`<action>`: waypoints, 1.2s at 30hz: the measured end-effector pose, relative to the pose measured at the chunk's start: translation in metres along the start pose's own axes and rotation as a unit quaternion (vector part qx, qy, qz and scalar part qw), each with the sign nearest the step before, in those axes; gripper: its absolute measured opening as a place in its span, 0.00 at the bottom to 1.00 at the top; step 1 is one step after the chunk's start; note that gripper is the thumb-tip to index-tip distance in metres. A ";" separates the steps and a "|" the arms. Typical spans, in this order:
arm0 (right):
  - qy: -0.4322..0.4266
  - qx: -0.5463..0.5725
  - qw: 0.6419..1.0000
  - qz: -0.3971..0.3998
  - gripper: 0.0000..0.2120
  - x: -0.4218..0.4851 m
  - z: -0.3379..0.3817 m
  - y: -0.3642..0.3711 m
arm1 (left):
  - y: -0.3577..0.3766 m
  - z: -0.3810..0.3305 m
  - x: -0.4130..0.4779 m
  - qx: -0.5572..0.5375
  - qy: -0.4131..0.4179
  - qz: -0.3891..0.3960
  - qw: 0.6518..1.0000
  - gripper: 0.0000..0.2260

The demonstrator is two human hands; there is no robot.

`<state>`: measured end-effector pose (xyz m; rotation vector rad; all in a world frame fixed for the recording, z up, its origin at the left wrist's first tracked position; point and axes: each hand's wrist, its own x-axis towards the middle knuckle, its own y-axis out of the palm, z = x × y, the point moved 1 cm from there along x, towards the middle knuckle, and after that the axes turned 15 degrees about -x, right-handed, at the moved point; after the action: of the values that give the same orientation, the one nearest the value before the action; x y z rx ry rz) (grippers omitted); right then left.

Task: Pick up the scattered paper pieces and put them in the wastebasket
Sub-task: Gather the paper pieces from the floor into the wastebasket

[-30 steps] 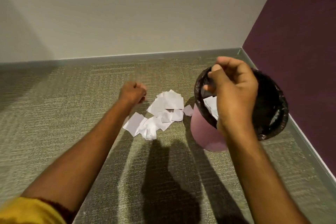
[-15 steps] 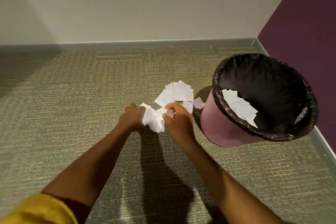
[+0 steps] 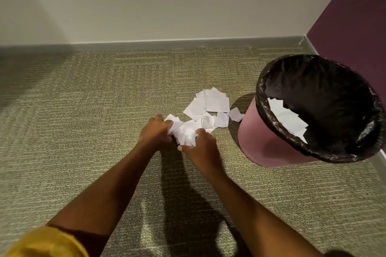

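Several white paper pieces (image 3: 211,106) lie in a loose heap on the carpet, just left of the wastebasket. My left hand (image 3: 155,130) and my right hand (image 3: 200,147) close in from both sides on the near clump of paper pieces (image 3: 186,131), fingers curled round it. The pink wastebasket (image 3: 261,142) with a black liner stands at the right, tilted toward me, and holds several white pieces (image 3: 288,119) inside.
Green-grey carpet (image 3: 83,121) covers the floor. A white wall with a grey baseboard (image 3: 167,43) runs along the back. A purple wall (image 3: 355,16) stands right behind the wastebasket. A yellow sleeve (image 3: 43,244) shows at the bottom left.
My right hand left the wastebasket rim and came down to the paper heap. Both hands have drawn the near pieces together into a clump between them.
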<state>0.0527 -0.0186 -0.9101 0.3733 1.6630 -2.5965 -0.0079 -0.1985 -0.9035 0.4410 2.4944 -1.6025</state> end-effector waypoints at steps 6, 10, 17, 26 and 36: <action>-0.018 -0.081 0.996 -0.030 0.35 0.003 0.010 0.012 | 0.003 0.004 -0.001 0.022 0.018 -0.014 0.999 0.15; -0.021 -0.091 0.995 -0.038 0.33 0.008 0.014 0.018 | 0.008 0.007 -0.001 0.028 0.035 -0.022 0.999 0.18; -0.022 -0.082 0.996 -0.017 0.26 0.012 0.015 0.025 | 0.011 0.014 -0.001 -0.020 0.060 -0.050 0.997 0.20; 0.087 0.145 0.986 0.012 0.16 0.015 0.014 0.029 | 0.010 0.014 -0.006 -0.113 0.039 -0.073 0.990 0.06; 0.177 0.512 0.832 0.118 0.28 0.015 0.027 0.015 | 0.006 -0.004 -0.012 -0.270 0.027 -0.019 0.962 0.12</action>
<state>0.0360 -0.0473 -0.9159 1.0346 0.0208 -3.0577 0.0054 -0.1950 -0.9037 0.3616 2.8395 -0.8577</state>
